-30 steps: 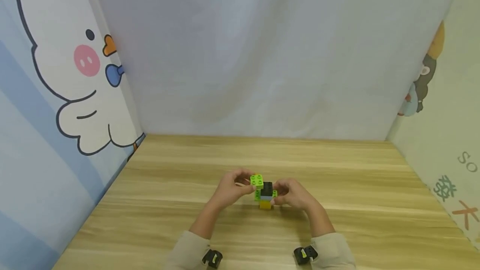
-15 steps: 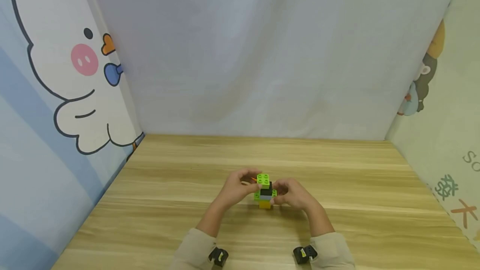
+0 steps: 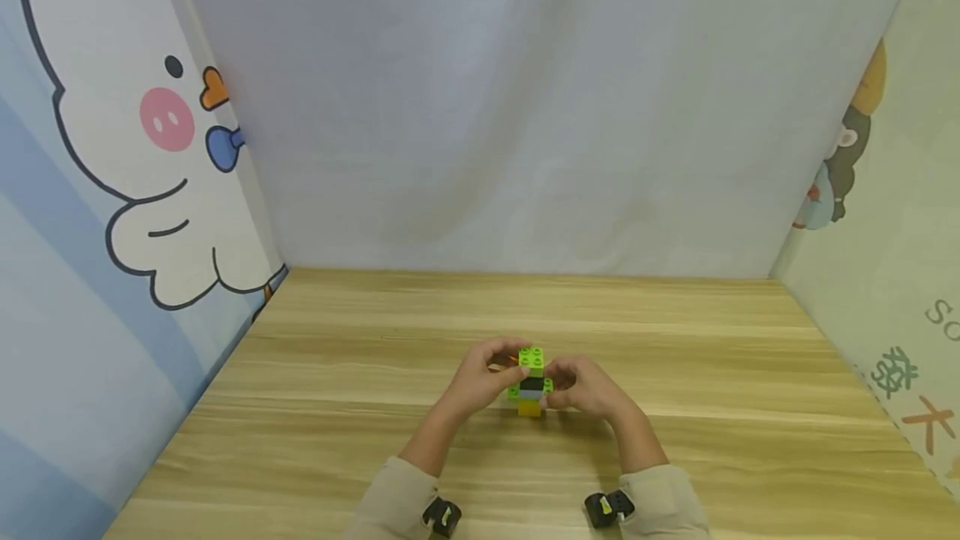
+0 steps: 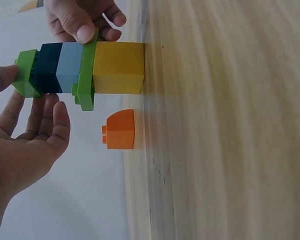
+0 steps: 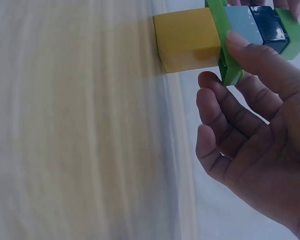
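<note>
A stack of toy building bricks stands upright on the table. Its base is a yellow brick (image 4: pixel 119 67), under a flat green plate (image 4: pixel 87 75), a light blue brick (image 4: pixel 70 65) and a black brick (image 3: pixel 532 384). My left hand (image 3: pixel 482 377) pinches a bright green brick (image 3: pixel 531 361) between thumb and fingers, at the top of the stack and slightly tilted against the black brick in the left wrist view. My right hand (image 3: pixel 588 390) holds the flat green plate at its right end, its thumb (image 5: pixel 238 40) on the plate's edge.
An orange curved brick (image 4: pixel 121 131) sits on the wooden table (image 3: pixel 337 440) beside the stack, mostly hidden behind my left hand in the head view. A pale curtain (image 3: pixel 480 107) stands behind the table, with printed panels at both sides.
My left hand has moved right with the bright green brick, from beside the black brick to over it. My right hand has stayed at the plate.
</note>
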Available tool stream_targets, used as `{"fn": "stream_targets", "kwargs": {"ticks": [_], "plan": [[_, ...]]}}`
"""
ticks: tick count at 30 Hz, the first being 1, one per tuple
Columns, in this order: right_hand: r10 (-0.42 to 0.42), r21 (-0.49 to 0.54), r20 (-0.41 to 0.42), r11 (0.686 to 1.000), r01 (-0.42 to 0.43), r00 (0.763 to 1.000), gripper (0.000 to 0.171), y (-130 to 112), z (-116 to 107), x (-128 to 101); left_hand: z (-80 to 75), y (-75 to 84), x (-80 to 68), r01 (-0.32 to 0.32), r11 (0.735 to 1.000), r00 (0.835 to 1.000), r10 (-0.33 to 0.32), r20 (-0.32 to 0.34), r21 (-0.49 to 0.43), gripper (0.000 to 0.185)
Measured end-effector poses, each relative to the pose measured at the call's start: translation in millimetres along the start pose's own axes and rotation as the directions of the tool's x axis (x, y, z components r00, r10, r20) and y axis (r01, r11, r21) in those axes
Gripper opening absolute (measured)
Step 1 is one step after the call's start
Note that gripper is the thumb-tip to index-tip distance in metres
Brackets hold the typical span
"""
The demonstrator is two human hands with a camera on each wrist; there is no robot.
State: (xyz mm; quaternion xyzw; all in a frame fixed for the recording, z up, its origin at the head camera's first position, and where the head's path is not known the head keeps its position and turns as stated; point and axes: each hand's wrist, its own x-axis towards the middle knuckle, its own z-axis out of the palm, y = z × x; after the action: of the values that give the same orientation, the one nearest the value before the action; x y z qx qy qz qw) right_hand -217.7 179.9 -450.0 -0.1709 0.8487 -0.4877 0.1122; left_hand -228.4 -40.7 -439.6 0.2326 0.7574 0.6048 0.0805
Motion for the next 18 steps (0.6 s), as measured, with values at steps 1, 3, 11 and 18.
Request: {"fn": "stream_targets", "kwargs": {"ticks": [1,3,11,18], "plan": [[-0.001,0.002,-0.002,1.0,0.001,1.0,0.03,0.4,0.2,-0.1,0.5,-0.4,0.1,0.0,1.0,1.0,0.0,0.002,0.006,0.036],[0.0,0.006,-0.004,1.0,0.0,1.0,0.03,1.1,0.3,-0.3,1.6,-1.5,0.3,-0.007,1.0,1.0,0.007,0.004,0.017,0.036],[0.018,-0.013,-0.003,1.0,-0.018,1.0,0.029,0.1,0.0,0.3,5.8,-2.5,-1.3,-0.009,1.0,1.0,0.009,-0.009,-0.009,0.032],[-0.001,-0.018,-0.002,1.0,0.001,1.0,0.026,-1.1,0.0,-0.2,9.0,-2.0,-2.4,-0.016,0.999,1.0,0.015,-0.017,-0.037,0.031]]}}
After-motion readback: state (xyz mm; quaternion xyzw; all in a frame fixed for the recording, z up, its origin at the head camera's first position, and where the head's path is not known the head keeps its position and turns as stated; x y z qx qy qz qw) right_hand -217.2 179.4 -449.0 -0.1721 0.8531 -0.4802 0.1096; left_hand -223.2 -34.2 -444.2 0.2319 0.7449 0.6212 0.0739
